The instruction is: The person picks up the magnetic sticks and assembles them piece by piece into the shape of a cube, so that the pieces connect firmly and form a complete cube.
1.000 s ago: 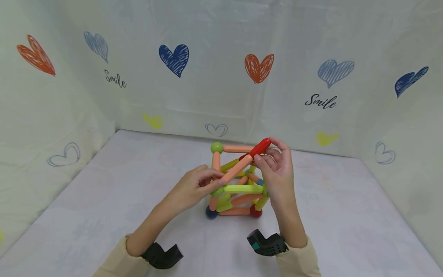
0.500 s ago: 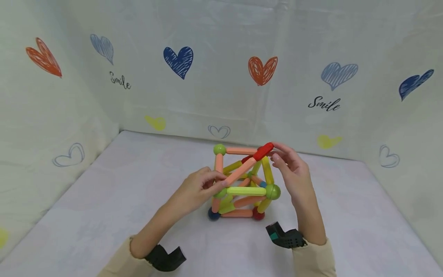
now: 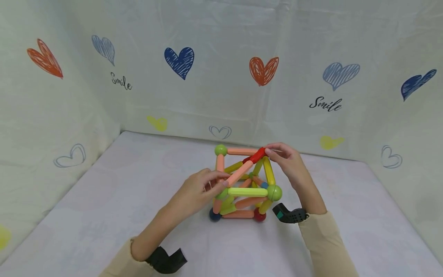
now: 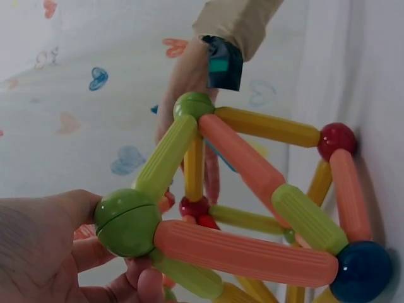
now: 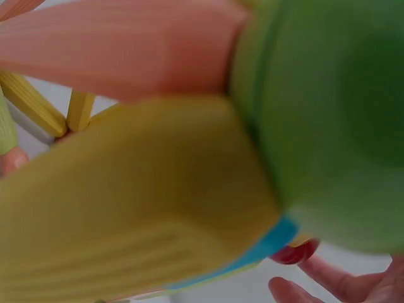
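A frame of magnetic building rods and balls (image 3: 247, 192) stands on the table. At its upper front-left corner, my left hand (image 3: 195, 190) pinches a green ball (image 4: 129, 221), thumb and fingertips on either side in the left wrist view. From that ball an orange rod (image 3: 238, 174) with a red rod (image 3: 257, 155) at its end slants across the top to the far right corner. My right hand (image 3: 288, 156) has thumb and index finger closed at that corner, around a red ball (image 5: 297, 254) mostly hidden in the head view.
The frame's base has a blue ball (image 3: 215, 215) and a red ball at the front, resting on the pale tabletop (image 3: 173, 161). Another green ball (image 3: 275, 192) juts out at the front right. A white curtain (image 3: 221, 96) printed with hearts closes off the back and sides.
My right hand let go of the red rod, drew back right, then came in again to the far corner. The red rod's end has dropped down and left. My left hand keeps its grip.
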The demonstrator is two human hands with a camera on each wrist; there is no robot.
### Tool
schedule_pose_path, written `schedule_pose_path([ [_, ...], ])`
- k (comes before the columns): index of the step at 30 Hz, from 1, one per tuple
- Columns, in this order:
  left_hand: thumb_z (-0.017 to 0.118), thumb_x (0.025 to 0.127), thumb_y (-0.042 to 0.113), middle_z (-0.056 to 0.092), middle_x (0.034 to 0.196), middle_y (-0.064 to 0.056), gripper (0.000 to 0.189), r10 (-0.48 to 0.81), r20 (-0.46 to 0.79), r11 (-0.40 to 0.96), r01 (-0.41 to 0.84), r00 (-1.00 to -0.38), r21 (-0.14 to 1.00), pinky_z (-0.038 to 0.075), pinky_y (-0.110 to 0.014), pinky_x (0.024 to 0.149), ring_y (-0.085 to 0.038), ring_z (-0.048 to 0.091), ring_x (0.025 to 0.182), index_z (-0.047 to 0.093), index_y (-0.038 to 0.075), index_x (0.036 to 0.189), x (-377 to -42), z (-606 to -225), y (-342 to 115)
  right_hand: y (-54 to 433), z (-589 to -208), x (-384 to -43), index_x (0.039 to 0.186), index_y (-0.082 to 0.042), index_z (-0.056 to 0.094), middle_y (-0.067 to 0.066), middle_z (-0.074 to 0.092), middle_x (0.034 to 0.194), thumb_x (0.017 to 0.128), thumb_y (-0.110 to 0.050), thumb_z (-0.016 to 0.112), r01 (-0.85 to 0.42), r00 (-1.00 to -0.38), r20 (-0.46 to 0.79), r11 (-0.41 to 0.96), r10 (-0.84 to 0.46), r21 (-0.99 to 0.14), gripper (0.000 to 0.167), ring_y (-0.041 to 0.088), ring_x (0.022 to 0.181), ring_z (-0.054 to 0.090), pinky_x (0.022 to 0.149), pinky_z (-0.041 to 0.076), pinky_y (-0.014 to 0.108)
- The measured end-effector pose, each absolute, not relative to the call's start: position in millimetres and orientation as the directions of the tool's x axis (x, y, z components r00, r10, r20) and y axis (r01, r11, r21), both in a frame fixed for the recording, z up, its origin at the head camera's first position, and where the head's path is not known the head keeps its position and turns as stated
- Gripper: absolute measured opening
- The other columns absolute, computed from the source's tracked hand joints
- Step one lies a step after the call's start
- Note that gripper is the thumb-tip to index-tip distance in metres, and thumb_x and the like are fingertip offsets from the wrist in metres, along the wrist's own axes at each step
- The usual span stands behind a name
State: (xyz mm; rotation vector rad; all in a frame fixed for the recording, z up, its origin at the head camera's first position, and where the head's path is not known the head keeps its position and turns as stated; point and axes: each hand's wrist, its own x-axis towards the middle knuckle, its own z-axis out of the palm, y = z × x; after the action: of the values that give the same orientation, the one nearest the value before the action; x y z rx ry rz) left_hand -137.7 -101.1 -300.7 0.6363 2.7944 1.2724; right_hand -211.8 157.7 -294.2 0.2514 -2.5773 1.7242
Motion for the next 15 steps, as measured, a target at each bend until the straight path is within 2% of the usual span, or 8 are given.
schedule_pose_path([
  [2,0.054,0.093,0.036,0.053,0.084,0.003,0.032,0.37,0.158,0.587,0.362,-0.916,0.725,0.045,-0.023,0.062,-0.01,0.049,0.074,0.063,0.017,0.118,-137,-301,-101,159,-298,-215,0.117,-0.002,0.056,0.013,0.052,0.121,0.092,-0.033,0.057,-0.139,-0.985,0.092,0.354,-0.147,-0.925,0.04,0.029,0.114,0.05,0.104,0.032,0.054],
  [9,0.048,0.094,0.044,0.05,0.088,0.0,0.04,0.426,0.109,0.575,0.362,-0.898,0.734,0.043,-0.025,0.061,-0.012,0.047,0.076,0.057,0.02,0.126,-138,-301,-104,160,-307,-219,0.116,0.001,0.056,0.012,0.053,0.12,0.092,-0.031,0.057,-0.131,-0.978,0.069,0.324,-0.196,-0.937,0.039,0.021,0.108,0.053,0.101,0.039,0.044],
  [15,0.058,0.09,0.041,0.05,0.099,-0.002,0.05,0.522,0.048,0.507,0.356,-0.851,0.785,0.046,-0.025,0.07,-0.015,0.049,0.084,0.047,0.02,0.134,-142,-299,-112,160,-306,-221,0.116,-0.001,0.056,0.01,0.053,0.12,0.092,-0.032,0.057,-0.126,-0.98,0.064,0.334,-0.19,-0.934,0.039,0.016,0.104,0.053,0.096,0.041,0.037],
])
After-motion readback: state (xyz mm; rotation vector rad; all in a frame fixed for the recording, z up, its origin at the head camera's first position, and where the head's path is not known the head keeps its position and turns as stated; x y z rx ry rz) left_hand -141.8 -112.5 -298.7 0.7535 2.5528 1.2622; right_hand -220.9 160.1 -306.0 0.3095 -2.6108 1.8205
